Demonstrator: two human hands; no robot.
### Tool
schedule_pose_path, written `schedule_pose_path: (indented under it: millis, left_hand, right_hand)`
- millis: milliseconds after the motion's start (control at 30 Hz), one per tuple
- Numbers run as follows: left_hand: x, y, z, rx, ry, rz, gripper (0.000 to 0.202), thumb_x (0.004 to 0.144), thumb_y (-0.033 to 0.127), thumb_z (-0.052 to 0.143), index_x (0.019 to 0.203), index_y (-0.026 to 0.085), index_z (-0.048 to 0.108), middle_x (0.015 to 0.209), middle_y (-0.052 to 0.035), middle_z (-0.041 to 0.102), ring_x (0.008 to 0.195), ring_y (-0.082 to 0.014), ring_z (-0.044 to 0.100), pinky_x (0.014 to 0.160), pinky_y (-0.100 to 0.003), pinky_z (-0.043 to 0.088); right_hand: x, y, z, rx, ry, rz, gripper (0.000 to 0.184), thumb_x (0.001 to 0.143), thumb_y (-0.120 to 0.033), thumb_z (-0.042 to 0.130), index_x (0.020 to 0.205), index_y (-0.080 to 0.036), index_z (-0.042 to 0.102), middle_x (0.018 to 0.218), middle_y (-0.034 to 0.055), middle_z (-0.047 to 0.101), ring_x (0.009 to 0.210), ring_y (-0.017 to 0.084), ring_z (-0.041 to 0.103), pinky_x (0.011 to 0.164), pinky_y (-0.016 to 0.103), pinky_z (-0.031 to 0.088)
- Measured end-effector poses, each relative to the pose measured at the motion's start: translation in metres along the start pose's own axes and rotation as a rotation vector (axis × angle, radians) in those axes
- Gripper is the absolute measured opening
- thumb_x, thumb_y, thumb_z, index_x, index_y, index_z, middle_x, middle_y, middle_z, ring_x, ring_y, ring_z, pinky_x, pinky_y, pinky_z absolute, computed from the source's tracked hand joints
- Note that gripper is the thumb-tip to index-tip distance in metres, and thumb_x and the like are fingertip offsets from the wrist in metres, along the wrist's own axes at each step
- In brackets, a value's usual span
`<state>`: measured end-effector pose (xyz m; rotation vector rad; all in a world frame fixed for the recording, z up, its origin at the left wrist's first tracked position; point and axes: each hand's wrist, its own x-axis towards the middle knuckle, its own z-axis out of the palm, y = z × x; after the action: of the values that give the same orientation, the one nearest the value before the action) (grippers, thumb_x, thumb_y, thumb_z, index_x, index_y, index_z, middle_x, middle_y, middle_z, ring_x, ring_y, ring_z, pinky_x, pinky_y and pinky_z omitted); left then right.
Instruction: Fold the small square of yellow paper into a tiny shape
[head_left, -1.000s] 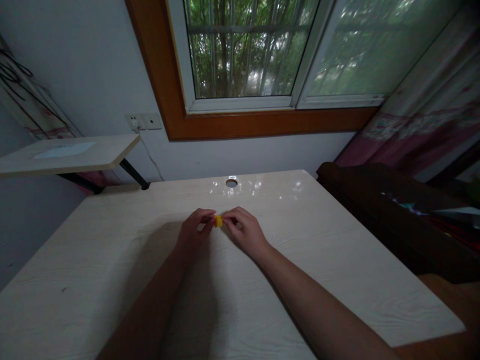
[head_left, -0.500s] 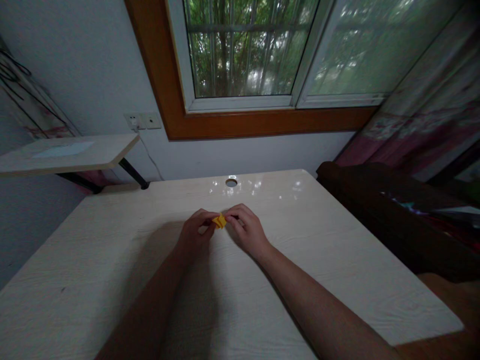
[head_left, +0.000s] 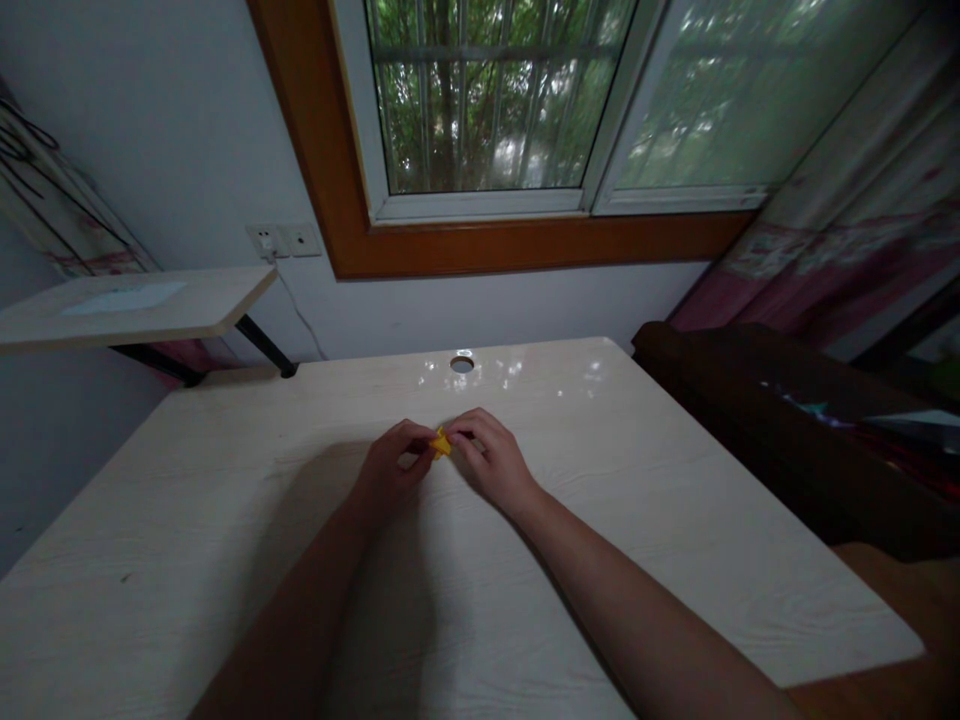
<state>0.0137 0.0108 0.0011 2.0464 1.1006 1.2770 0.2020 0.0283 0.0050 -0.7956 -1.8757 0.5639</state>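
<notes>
While both forearms reached forward over the pale tabletop [head_left: 225, 520] in the head view, the two hands met near its middle around one small yellow piece [head_left: 441, 442], the only such piece in sight. The left hand [head_left: 390, 465] was curled narrow, its thumb and fingertips pinched on the left side of the piece. The right hand [head_left: 491, 460] was closed the same way on the other side, knuckles up and fingers bent inward. The piece sat between the two sets of fingertips, low over the tabletop; whether it touched the surface could not be told, nor could its exact shape in the dim light.

Just beyond the hands, one round cable hole [head_left: 462, 364] was cut into the tabletop near its far edge. Farther beyond and above them stood a window [head_left: 487, 100] with two panes in a wooden frame. Well off to the left of the left hand, one pale shelf [head_left: 135, 305] jutted from the wall, with two wall sockets [head_left: 283, 240] just above it. Well off to the right of the right hand were a dark piece of furniture [head_left: 787, 430] and one patterned curtain [head_left: 847, 250].
</notes>
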Motion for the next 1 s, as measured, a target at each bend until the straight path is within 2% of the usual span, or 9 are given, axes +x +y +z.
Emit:
schedule_pose_path:
  millis: [433, 600, 1000]
  left_hand:
    - [0.0001, -0.0031, 0.0002, 0.073, 0.049, 0.026, 0.011, 0.084, 0.015, 0.061, 0.094, 0.019, 0.061, 0.087, -0.0028, 0.063, 0.077, -0.0129, 0.063, 0.073, -0.027, 0.056]
    - [0.0007, -0.0045, 0.0004, 0.122, 0.046, 0.032, 0.01, 0.085, 0.015, 0.06, 0.094, 0.019, 0.061, 0.088, -0.0031, 0.063, 0.078, -0.0135, 0.063, 0.073, -0.027, 0.055]
    - [0.0002, -0.0038, 0.001, 0.224, 0.02, 0.077, 0.011, 0.086, 0.015, 0.056, 0.096, 0.02, 0.06, 0.087, -0.002, 0.063, 0.078, -0.0137, 0.062, 0.074, -0.028, 0.053]
  right_hand:
    - [-0.0007, -0.003, 0.0023, 0.055, 0.01, -0.003, 0.009, 0.09, -0.018, 0.058, 0.097, -0.022, 0.061, 0.095, 0.0062, 0.062, 0.088, 0.017, 0.06, 0.079, 0.032, 0.051]
    - [-0.0007, -0.0001, 0.0038, 0.053, 0.006, -0.059, 0.008, 0.089, -0.018, 0.06, 0.094, -0.023, 0.064, 0.1, 0.0067, 0.063, 0.094, 0.018, 0.06, 0.083, 0.035, 0.052]
    - [-0.0029, 0.0033, 0.0058, 0.028, 0.011, -0.086, 0.01, 0.086, -0.017, 0.062, 0.092, -0.023, 0.068, 0.1, 0.0069, 0.063, 0.094, 0.018, 0.062, 0.083, 0.034, 0.054]
